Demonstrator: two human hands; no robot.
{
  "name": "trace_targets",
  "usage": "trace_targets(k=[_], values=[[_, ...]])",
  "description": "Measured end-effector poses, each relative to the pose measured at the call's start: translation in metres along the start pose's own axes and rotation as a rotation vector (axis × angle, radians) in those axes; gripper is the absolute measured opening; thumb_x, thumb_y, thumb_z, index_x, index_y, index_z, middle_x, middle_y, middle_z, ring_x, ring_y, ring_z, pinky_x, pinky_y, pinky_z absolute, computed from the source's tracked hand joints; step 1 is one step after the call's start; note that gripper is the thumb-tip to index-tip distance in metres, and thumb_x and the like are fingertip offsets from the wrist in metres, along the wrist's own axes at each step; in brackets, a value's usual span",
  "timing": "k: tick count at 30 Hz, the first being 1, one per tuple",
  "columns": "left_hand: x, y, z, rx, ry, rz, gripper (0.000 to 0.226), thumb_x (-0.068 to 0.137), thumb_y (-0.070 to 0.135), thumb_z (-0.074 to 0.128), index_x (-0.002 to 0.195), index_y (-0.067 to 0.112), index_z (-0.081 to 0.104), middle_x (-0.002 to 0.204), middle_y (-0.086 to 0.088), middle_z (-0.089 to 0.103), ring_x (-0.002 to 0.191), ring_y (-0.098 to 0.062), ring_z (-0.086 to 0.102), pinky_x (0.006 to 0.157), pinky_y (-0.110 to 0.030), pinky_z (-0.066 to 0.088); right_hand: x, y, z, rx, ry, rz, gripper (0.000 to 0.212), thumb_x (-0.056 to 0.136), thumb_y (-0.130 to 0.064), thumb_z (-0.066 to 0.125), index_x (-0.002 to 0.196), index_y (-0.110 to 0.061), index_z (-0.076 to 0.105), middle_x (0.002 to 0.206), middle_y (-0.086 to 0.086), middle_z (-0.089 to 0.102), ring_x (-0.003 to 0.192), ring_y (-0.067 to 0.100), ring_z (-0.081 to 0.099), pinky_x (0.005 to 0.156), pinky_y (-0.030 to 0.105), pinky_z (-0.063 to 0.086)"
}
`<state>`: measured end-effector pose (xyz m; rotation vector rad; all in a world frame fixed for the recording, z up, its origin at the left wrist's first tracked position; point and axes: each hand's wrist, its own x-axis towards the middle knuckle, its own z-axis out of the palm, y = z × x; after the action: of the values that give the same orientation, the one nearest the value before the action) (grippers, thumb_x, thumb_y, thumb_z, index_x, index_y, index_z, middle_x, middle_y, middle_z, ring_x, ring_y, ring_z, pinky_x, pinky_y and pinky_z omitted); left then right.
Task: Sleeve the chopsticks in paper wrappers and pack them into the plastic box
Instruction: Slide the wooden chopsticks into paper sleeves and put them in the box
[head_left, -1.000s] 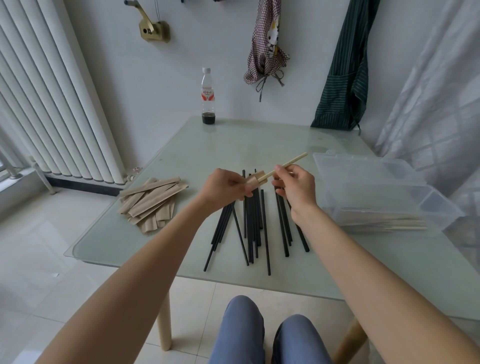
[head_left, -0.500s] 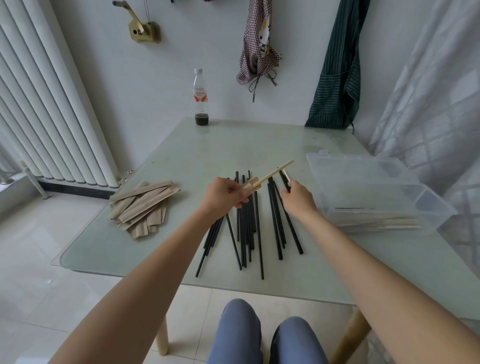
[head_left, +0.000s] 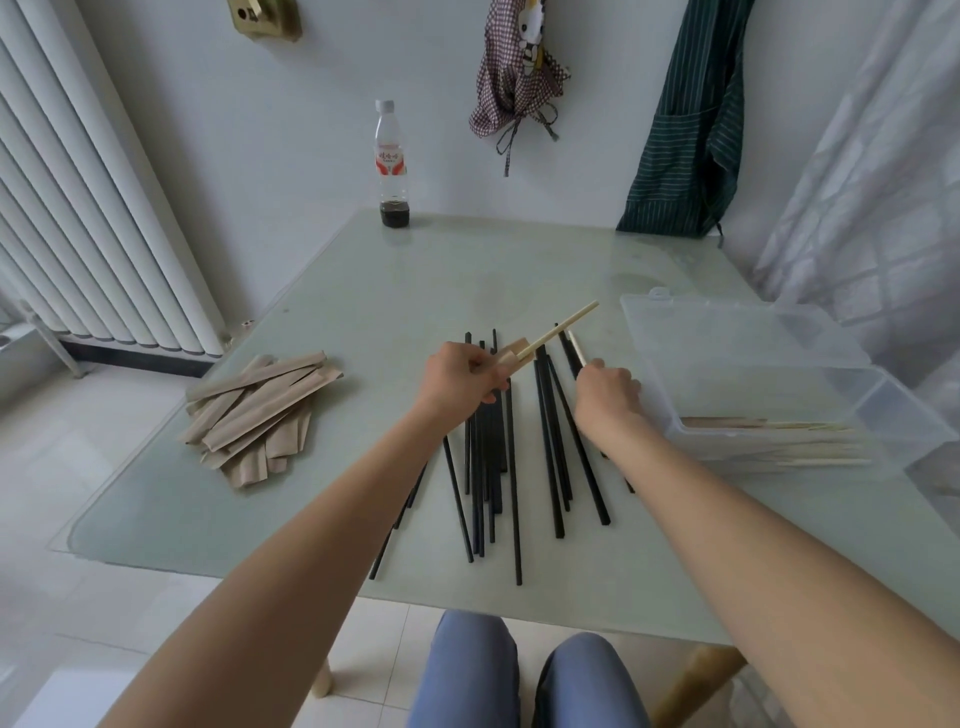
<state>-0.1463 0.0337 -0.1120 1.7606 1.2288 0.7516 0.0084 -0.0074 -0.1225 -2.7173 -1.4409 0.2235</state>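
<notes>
Left hand (head_left: 460, 382) pinches a paper wrapper (head_left: 511, 354) with one pale chopstick (head_left: 563, 328) half in. Right hand (head_left: 608, 392), fingers curled, reaches onto the black chopsticks (head_left: 511, 467) mid-frame; I can't tell its grip. Plastic box (head_left: 753, 374), right, holds a few sleeved pairs; wrappers pile (head_left: 254, 410) left. I judge most remains.

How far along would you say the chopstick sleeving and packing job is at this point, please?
Early on, by the look of it. Done: a few sleeved pairs lie in the plastic box. In hand: the left hand holds a wrapper with one light chopstick sticking out; the right hand reaches into the black chopsticks. Left: that spread of chopsticks and the wrapper pile.
</notes>
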Motion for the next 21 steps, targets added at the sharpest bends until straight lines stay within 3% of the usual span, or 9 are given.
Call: trace_targets(k=[2, 6, 9, 12, 14, 16, 18, 20, 21], values=[[0.002, -0.003, -0.002, -0.008, 0.019, -0.009, 0.017, 0.09, 0.022, 0.06, 0.096, 0.007, 0.068, 0.085, -0.004, 0.071, 0.063, -0.01, 0.063, 0.076, -0.031, 0.056, 0.004, -0.002, 0.001, -0.022, -0.018, 0.012, 0.037, 0.09, 0.0, 0.048, 0.127, 0.005, 0.043, 0.126, 0.023, 0.049, 0.115, 0.033, 0.049, 0.091, 0.033, 0.043], [0.0, -0.009, -0.007, -0.001, 0.046, -0.004, 0.021, 0.09, 0.025, 0.06, 0.097, 0.007, 0.068, 0.085, -0.003, 0.07, 0.06, -0.006, 0.06, 0.055, -0.005, 0.047, 0.009, -0.003, 0.003, 0.033, -0.075, 0.004, 0.032, 0.091, 0.001, 0.046, 0.122, 0.002, 0.052, 0.121, 0.017, 0.055, 0.111, 0.031, 0.053, 0.089, 0.034, 0.045], [-0.001, -0.011, -0.009, -0.007, 0.052, 0.004, 0.022, 0.091, 0.023, 0.059, 0.099, 0.005, 0.068, 0.084, -0.003, 0.07, 0.059, -0.005, 0.06, 0.05, -0.001, 0.042, 0.007, -0.002, 0.003, 0.11, -0.073, -0.007, 0.029, 0.094, -0.005, 0.049, 0.122, 0.001, 0.053, 0.122, 0.015, 0.054, 0.111, 0.031, 0.055, 0.086, 0.033, 0.046], [-0.003, -0.011, -0.012, -0.003, 0.062, 0.004, 0.02, 0.091, 0.02, 0.059, 0.098, 0.004, 0.068, 0.083, -0.004, 0.07, 0.059, -0.006, 0.06, 0.05, -0.001, 0.041, 0.001, 0.001, 0.003, 0.205, -0.043, 0.019, 0.033, 0.094, -0.011, 0.054, 0.123, 0.003, 0.047, 0.122, 0.018, 0.055, 0.109, 0.033, 0.057, 0.079, 0.034, 0.044], [-0.004, -0.011, -0.015, 0.001, 0.073, -0.001, 0.018, 0.09, 0.018, 0.059, 0.097, 0.004, 0.068, 0.082, -0.004, 0.07, 0.059, -0.007, 0.06, 0.052, -0.003, 0.043, -0.004, 0.002, 0.001, 0.23, -0.001, 0.016, 0.027, 0.096, -0.014, 0.052, 0.117, 0.002, 0.051, 0.114, 0.018, 0.06, 0.094, 0.031, 0.059, 0.07, 0.034, 0.042], [-0.007, -0.011, -0.02, -0.006, 0.095, -0.008, 0.016, 0.09, 0.019, 0.06, 0.093, 0.006, 0.068, 0.081, -0.004, 0.071, 0.061, -0.011, 0.061, 0.063, -0.013, 0.051, -0.008, 0.0, -0.003, 0.247, 0.062, -0.015, 0.021, 0.097, -0.011, 0.049, 0.111, 0.001, 0.057, 0.106, 0.017, 0.062, 0.08, 0.029, 0.056, 0.064, 0.034, 0.042], [-0.008, -0.011, -0.024, -0.014, 0.142, -0.028, 0.013, 0.089, 0.02, 0.061, 0.085, 0.01, 0.067, 0.082, -0.007, 0.072, 0.065, -0.016, 0.063, 0.071, -0.027, 0.052, -0.012, -0.003, -0.008, 0.317, 0.083, -0.049, 0.02, 0.095, -0.005, 0.047, 0.108, 0.002, 0.061, 0.102, 0.018, 0.063, 0.082, 0.031, 0.06, 0.067, 0.034, 0.048], [-0.011, -0.015, -0.029, -0.028, 0.206, -0.062, 0.014, 0.09, 0.02, 0.06, 0.08, 0.012, 0.065, 0.085, -0.01, 0.072, 0.065, -0.018, 0.063, 0.065, -0.026, 0.049, -0.017, -0.008, -0.014, 0.407, 0.038, -0.116, 0.02, 0.095, -0.006, 0.049, 0.106, 0.003, 0.063, 0.097, 0.017, 0.065, 0.08, 0.027, 0.064, 0.071, 0.035, 0.055], [-0.012, -0.018, -0.033, -0.031, 0.233, -0.086, 0.016, 0.09, 0.02, 0.059, 0.078, 0.012, 0.064, 0.086, -0.01, 0.072, 0.068, -0.021, 0.065, 0.063, -0.026, 0.048, -0.021, -0.011, -0.018, 0.419, 0.01, -0.172, 0.02, 0.095, -0.008, 0.049, 0.105, 0.001, 0.064, 0.095, 0.016, 0.066, 0.074, 0.022, 0.063, 0.065, 0.032, 0.054]])
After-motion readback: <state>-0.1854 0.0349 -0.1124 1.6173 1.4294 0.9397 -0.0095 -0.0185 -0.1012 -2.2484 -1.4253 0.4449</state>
